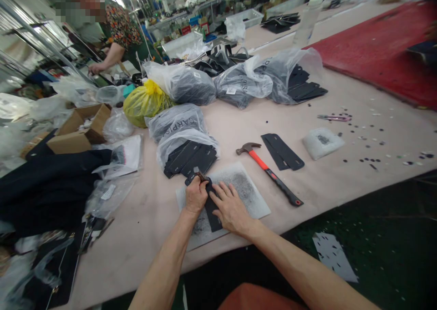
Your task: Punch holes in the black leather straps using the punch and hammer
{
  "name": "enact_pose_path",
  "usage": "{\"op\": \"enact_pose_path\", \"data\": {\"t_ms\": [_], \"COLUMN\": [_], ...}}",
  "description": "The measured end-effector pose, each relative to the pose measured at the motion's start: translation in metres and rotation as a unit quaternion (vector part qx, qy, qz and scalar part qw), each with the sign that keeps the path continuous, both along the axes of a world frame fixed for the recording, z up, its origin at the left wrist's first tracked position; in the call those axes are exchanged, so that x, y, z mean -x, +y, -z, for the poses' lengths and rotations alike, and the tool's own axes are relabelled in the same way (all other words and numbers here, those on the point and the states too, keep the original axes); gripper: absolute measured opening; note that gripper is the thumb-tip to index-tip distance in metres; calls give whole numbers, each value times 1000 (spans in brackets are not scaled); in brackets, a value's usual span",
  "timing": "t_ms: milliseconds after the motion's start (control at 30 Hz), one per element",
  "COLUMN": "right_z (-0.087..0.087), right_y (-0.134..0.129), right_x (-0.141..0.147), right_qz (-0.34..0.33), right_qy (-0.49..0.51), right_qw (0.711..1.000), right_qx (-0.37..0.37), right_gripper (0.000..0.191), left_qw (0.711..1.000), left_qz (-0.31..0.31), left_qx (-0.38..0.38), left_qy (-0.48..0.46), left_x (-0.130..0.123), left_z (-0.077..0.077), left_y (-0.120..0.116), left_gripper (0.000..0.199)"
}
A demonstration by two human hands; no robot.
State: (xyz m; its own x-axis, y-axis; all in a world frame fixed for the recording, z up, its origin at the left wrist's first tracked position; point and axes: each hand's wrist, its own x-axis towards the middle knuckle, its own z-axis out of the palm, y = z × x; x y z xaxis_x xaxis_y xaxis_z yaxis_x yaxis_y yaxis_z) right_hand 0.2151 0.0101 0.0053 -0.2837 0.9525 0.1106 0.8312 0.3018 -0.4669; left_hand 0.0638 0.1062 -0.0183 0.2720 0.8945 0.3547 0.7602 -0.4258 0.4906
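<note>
Workshop table, near edge: on a white mat, my left hand grips a punch upright. My right hand, fingers spread flat, presses a black strip; a hammer lies just beside the mat.

"CARPIS…" printed on clear plastic bag; other lettering unreadable.

Bare pale counter lies open right of the red-handled hammer. Behind the hammer, clear plastic bags of black parts crowd the way; black fabric blocks its far left.
</note>
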Motion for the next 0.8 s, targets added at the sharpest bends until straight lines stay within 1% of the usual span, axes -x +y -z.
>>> {"op": "enact_pose_path", "data": {"t_ms": [200,300,367,433,467,533,600,633,700,733,767,800], "right_z": [0,-1,-3,-7,-9,-11,-11,-9,-5,-4,-3,-3], "right_y": [-1,-1,-1,-1,-2,-3,-5,-5,-4,-3,-2,1], "right_x": [1,2,-5,-21,-34,-67,-103,-120,-146,-154,-160,-163], "right_qz": [-8,-11,-15,9,40,136,233,263,288,290,291,296], "right_qy": [5,18,39,64,71,57,2,-34,-81,-82,-60,-6], "right_qw": [1000,1000,999,998,996,987,971,963,954,951,948,941], "right_qx": [-1,-1,-2,-19,-33,-62,-59,-36,34,72,113,163], "right_gripper": [61,57,53,47,44,39,36,36,29,24,18,14], "left_qw": [1000,1000,1000,999,999,999,1000,1000,999,999,999,999], "left_qz": [24,17,13,11,11,13,17,19,18,18,19,20], "left_qx": [10,11,13,17,19,20,18,16,16,17,18,20], "left_qy": [15,-2,-22,-33,-31,-22,-17,-19,-25,-29,-33,-37], "left_x": [2,2,3,3,3,2,1,1,2,2,2,3], "left_z": [-5,-4,-2,-1,-1,-2,-2,-2,-2,-1,0,0], "left_y": [1,1,1,1,0,0,-1,-1,-1,-1,-1,-1], "left_gripper": [13,14,15,15,14,10,8,8,7,7,7,7]}}
